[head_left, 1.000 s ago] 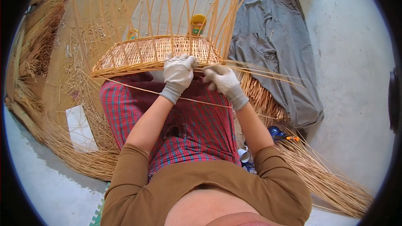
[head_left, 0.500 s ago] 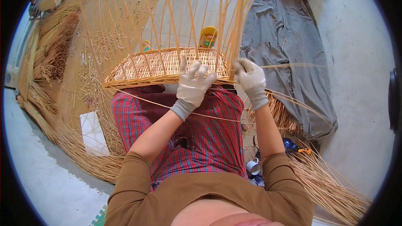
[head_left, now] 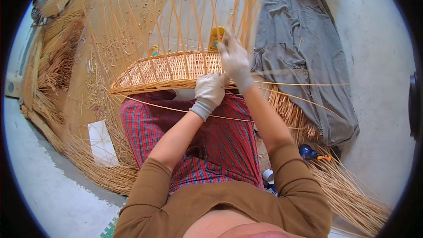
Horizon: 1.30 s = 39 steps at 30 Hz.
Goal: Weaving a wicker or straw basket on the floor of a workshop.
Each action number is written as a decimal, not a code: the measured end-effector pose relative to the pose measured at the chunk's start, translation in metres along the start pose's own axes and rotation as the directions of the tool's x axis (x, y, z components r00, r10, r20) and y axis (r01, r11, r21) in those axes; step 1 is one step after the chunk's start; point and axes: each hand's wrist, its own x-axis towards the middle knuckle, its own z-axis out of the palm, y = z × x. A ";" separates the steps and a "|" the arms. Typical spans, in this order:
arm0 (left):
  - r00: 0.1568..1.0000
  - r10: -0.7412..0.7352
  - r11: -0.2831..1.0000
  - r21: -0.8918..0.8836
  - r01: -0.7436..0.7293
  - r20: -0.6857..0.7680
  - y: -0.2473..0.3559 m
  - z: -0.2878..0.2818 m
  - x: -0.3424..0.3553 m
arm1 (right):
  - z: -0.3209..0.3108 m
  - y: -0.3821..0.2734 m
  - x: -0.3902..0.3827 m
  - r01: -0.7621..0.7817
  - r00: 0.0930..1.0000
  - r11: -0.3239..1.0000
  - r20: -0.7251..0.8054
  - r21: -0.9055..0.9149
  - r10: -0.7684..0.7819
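A half-woven basket (head_left: pixel 154 68) is being held across the knees of checked trousers (head_left: pixel 145 123), its near rim being turned toward the body and its upright rods (head_left: pixel 249 9) being spread upward in a row. The near rim is being gripped, toward the right end, by the gloved left hand (head_left: pixel 210 89), whose fingers are being kept curled and narrow. The gloved right hand (head_left: pixel 235 59) is being held higher, among the rods at the right end; it is being blurred, and whether anything is being pinched there cannot be told. A long loose strand (head_left: pixel 176 109) is being stretched across the lap, below the left hand, and other strands (head_left: pixel 326 84) are being trailed rightward from the rim over a grey cloth (head_left: pixel 286 22). By this cloth a bundle of sticks (head_left: pixel 282 105) is being partly covered. Beyond the basket a yellow bucket (head_left: pixel 215 39) is being partly hidden by the rods. On the left a white board (head_left: pixel 102 143) is being crossed by thin stalks, and a white cup (head_left: pixel 268 175) is being partly hidden beside the right thigh.
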 end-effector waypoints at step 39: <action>0.906 -0.057 0.408 -0.818 0.405 0.420 -0.016 -0.064 -0.071 | -0.076 -0.055 -0.134 0.244 0.829 0.906 0.559 -0.346 -0.010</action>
